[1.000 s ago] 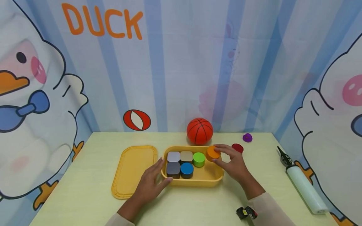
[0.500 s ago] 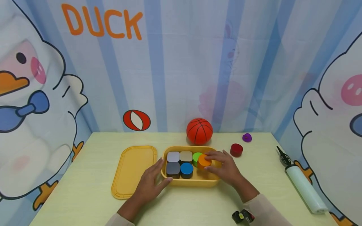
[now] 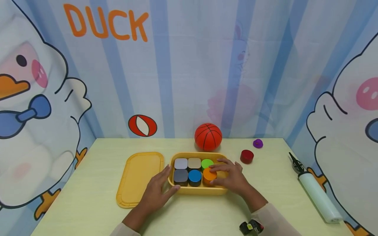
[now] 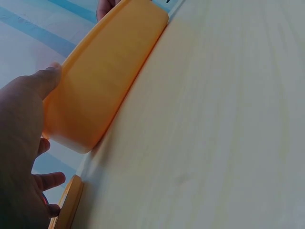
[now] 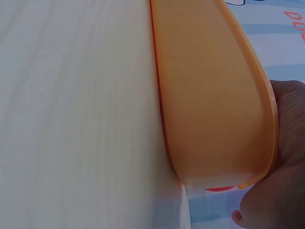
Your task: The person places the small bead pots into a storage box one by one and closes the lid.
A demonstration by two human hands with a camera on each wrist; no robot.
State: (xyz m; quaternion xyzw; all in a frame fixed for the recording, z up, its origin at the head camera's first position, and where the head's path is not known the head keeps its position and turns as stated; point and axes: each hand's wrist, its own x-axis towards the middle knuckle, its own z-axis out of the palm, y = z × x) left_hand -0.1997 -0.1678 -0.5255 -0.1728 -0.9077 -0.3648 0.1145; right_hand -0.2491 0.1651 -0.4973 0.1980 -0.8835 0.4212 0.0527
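My right hand pinches an orange cylinder-shaped block between thumb and fingers inside the yellow box. Left of it in the front row are a blue round block and a dark grey square block. Behind them sit a light grey square block, a beige one and a green round block. My left hand touches the box's left end, thumb at the front rim, fingers fairly straight. In the right wrist view the box wall hides the blocks.
A flat yellow lid lies left of the box. Behind the box is a red ball with basketball lines. To the right are a dark red round block, a small purple object and a pale green cylinder with a black tip.
My right hand has carried the orange block leftward and toward the front, from the box's back right to beside the blue block. The left hand has stayed at the box's end.
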